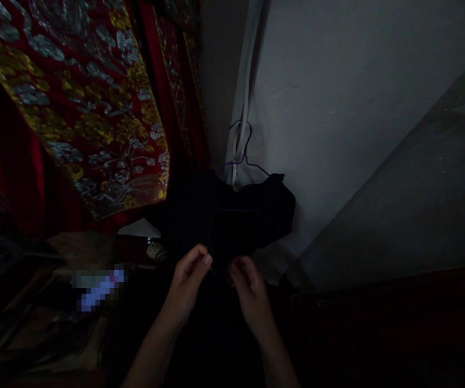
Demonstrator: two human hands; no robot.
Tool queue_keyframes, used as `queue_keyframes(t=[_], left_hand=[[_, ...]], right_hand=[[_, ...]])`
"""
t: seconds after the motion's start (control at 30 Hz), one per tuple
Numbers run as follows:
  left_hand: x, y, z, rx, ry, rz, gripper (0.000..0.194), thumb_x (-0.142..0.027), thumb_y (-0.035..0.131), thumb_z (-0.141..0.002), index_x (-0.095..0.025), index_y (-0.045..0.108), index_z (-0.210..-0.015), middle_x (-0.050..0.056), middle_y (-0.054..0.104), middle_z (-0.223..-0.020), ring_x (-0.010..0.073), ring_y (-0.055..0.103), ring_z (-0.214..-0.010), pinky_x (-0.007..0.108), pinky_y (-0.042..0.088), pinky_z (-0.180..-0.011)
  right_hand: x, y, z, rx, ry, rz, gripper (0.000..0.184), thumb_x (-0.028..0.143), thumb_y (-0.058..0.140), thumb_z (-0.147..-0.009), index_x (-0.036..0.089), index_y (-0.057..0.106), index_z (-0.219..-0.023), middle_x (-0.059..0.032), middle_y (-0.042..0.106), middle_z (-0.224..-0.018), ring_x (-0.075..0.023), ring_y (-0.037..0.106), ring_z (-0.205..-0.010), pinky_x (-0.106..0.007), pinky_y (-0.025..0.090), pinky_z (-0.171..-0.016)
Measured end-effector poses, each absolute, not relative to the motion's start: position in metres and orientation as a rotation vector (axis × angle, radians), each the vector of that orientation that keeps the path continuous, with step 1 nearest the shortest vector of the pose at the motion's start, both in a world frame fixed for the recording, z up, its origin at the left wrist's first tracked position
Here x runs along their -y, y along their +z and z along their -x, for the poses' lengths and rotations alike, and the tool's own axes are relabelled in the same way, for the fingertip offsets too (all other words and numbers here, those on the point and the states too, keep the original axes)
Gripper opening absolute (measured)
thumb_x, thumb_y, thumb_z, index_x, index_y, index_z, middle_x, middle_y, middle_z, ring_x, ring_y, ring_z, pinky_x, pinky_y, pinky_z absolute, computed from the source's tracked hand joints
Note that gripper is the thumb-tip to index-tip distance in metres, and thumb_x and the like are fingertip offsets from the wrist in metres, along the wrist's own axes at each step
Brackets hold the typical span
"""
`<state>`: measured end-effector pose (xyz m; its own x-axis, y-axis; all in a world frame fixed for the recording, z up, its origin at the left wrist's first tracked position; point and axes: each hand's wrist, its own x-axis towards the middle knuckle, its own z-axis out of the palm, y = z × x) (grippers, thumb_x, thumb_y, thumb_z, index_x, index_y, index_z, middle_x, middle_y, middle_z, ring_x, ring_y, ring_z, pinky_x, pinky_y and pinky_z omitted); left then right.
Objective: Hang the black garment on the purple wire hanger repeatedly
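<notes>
A black garment (257,215) hangs on a thin purple hanger (250,160) against the wall. Its collar or neckline gapes at the top, and the lower part fades into darkness. My left hand (190,277) pinches the garment's front edge, thumb against fingers. Just to the right, my right hand (249,283) is curled with its fingertips together at the opposite side of the front. Whether a button or only cloth lies between the right fingers is too dark to see. A small gap separates the two hands.
A red cloth (107,108) with gold and silver embroidery hangs at the left. The hanger's hook catches on a pale strap (247,81) along the wall (357,86). Dim clutter, with a blurred-out bluish item (101,291), lies at lower left.
</notes>
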<state>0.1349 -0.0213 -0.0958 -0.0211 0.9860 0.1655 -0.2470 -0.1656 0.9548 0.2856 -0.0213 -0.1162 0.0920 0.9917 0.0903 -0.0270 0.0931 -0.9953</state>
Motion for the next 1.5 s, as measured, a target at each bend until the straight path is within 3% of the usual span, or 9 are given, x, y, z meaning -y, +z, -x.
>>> queue_keyframes(t=[0.37, 0.53, 0.67, 0.77, 1.07, 1.27, 1.5], left_hand=[[0.045, -0.105, -0.143, -0.853, 1.376, -1.146, 0.021, -0.041, 0.072, -0.090, -0.021, 0.067, -0.090, 0.002, 0.065, -0.083, 0.0164, 0.062, -0.082, 0.025, 0.049, -0.077], [0.038, -0.107, -0.142, -0.902, 1.416, -1.148, 0.021, -0.036, 0.076, -0.085, -0.022, 0.066, -0.098, 0.005, 0.070, -0.095, 0.0206, 0.067, -0.092, 0.030, 0.052, -0.083], [0.036, -0.125, -0.152, -1.030, 1.419, -1.310, 0.033, -0.018, 0.071, -0.078, -0.023, 0.066, -0.110, 0.008, 0.069, -0.110, 0.0235, 0.065, -0.107, 0.035, 0.051, -0.095], [0.038, -0.141, -0.161, -1.163, 1.420, -1.357, 0.034, -0.014, 0.066, -0.077, -0.022, 0.064, -0.110, 0.006, 0.068, -0.105, 0.0222, 0.065, -0.103, 0.035, 0.050, -0.094], [0.041, -0.137, -0.160, -1.228, 1.436, -1.430, 0.004, -0.022, 0.067, -0.081, -0.022, 0.070, -0.083, 0.002, 0.070, -0.080, 0.0212, 0.066, -0.081, 0.031, 0.051, -0.077], [0.041, -0.135, -0.161, -1.184, 1.411, -1.475, 0.009, -0.023, 0.067, -0.086, -0.021, 0.070, -0.078, 0.002, 0.070, -0.078, 0.0188, 0.066, -0.079, 0.028, 0.050, -0.076], [0.041, -0.140, -0.158, -1.171, 1.431, -1.530, 0.010, -0.024, 0.067, -0.089, -0.020, 0.073, -0.081, 0.001, 0.070, -0.080, 0.0165, 0.065, -0.080, 0.025, 0.050, -0.077]], right_hand=[[0.028, -0.119, -0.288, 1.085, 1.087, 1.180, 0.026, 0.046, 0.064, -0.084, 0.021, 0.061, -0.079, 0.0008, 0.058, -0.067, -0.0148, 0.052, -0.060, -0.026, 0.043, -0.057], [0.031, -0.118, -0.297, 1.139, 1.142, 1.148, 0.021, 0.038, 0.066, -0.079, 0.020, 0.059, -0.071, 0.0021, 0.056, -0.061, -0.0133, 0.051, -0.057, -0.024, 0.040, -0.055], [0.035, -0.117, -0.297, 1.169, 1.226, 1.157, 0.024, 0.041, 0.069, -0.078, 0.020, 0.058, -0.071, 0.0029, 0.055, -0.058, -0.0128, 0.052, -0.056, -0.024, 0.040, -0.055], [0.037, -0.116, -0.295, 1.195, 1.268, 1.158, 0.024, 0.040, 0.069, -0.078, 0.019, 0.058, -0.069, 0.0025, 0.056, -0.058, -0.0125, 0.052, -0.056, -0.024, 0.040, -0.056], [0.042, -0.106, -0.288, 1.064, 1.448, 1.125, 0.029, 0.042, 0.071, -0.073, 0.018, 0.060, -0.061, 0.0035, 0.050, -0.044, -0.0100, 0.043, -0.042, -0.023, 0.034, -0.047], [0.040, -0.116, -0.288, 0.931, 1.400, 1.120, 0.035, 0.049, 0.074, -0.072, 0.015, 0.068, -0.065, 0.0034, 0.050, -0.044, -0.0072, 0.038, -0.036, -0.022, 0.028, -0.042], [0.039, -0.122, -0.288, 0.867, 1.431, 1.128, 0.042, 0.055, 0.080, -0.066, 0.014, 0.068, -0.065, 0.0040, 0.049, -0.045, -0.0067, 0.040, -0.037, -0.020, 0.028, -0.040]])
